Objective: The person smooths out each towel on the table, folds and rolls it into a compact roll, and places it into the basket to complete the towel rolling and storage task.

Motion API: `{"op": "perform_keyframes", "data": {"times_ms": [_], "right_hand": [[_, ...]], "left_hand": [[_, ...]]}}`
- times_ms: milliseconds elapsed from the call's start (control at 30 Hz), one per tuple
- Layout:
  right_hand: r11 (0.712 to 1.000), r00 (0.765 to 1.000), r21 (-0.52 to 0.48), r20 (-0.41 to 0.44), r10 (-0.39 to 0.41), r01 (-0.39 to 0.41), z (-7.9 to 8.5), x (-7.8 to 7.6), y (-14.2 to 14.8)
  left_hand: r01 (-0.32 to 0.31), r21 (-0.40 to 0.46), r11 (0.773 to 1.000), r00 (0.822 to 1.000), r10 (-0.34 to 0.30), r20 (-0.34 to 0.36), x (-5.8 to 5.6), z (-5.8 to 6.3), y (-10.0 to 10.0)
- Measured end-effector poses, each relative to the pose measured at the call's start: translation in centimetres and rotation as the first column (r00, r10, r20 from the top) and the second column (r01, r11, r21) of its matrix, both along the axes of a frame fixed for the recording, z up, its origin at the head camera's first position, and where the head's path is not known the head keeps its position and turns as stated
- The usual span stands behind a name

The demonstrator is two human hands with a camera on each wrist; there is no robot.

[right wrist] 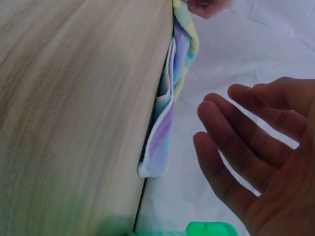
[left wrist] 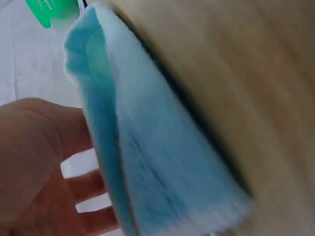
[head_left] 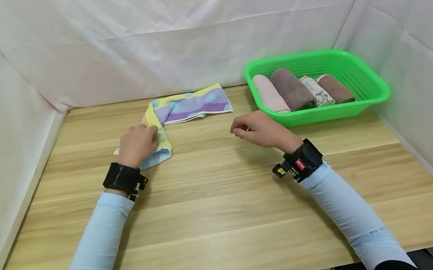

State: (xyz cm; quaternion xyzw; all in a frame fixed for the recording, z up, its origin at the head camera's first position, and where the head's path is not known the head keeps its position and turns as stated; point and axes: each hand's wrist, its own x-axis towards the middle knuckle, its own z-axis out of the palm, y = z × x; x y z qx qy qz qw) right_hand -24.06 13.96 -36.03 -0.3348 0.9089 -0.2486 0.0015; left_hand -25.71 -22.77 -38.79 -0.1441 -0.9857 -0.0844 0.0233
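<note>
A striped towel (head_left: 194, 105) in yellow, purple and light blue lies toward the back of the table, bent at its left end. My left hand (head_left: 138, 144) grips that end, where a folded part hangs toward the front. In the left wrist view, the fingers (left wrist: 88, 187) pass behind the light blue fold (left wrist: 157, 147). My right hand (head_left: 258, 129) hovers to the right of the towel, near the basket's front left corner. Its fingers (right wrist: 236, 137) are loosely bent and apart, with nothing in them.
A green plastic basket (head_left: 379, 91) stands at the back right of the wooden table (head_left: 215, 230). Several rolled towels (head_left: 292, 89) lie side by side in it: pink, grey-brown, patterned white and brown. White cloth walls (head_left: 186, 54) enclose the back and both sides.
</note>
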Motion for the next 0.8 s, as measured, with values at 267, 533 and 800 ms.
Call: {"op": "perform_keyframes", "data": {"times_ms": [267,533,800], "right_hand": [[1.0,0.999,-0.005,0.024,-0.029,0.029,-0.3,-0.2,-0.1],[0.999,1.0,-0.011,-0.003,-0.03,0.03,-1.2,-0.5,-0.5],[0.998,0.999,0.037,-0.019,-0.043,0.044,-2.5,-1.3,-0.5]], "left_hand": [[0.302,0.038,0.953,0.951,-0.303,0.055,0.2,0.6,0.8],[0.465,0.105,0.879,0.821,-0.472,0.32,1.5,2.3,2.9],[0.613,0.145,0.776,0.665,-0.607,0.435,4.0,3.5,6.2]]}}
